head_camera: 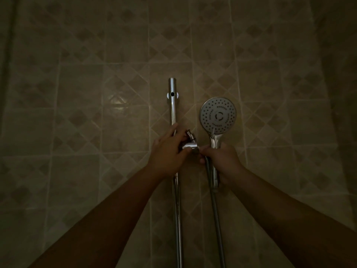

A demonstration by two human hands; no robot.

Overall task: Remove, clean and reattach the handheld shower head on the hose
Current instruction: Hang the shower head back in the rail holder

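The chrome handheld shower head stands upright, its round spray face turned toward me, to the right of the vertical slide rail. My right hand grips its handle from the right. The metal hose hangs down from the handle's lower end. My left hand holds the chrome bracket on the rail, fingers curled round it, the index finger lying against the rail. The two hands nearly touch at the bracket's knob.
A beige tiled wall with a diamond pattern fills the view. The rail's wall mount sits near the rail's top. A darker corner runs down the right side. The light is dim.
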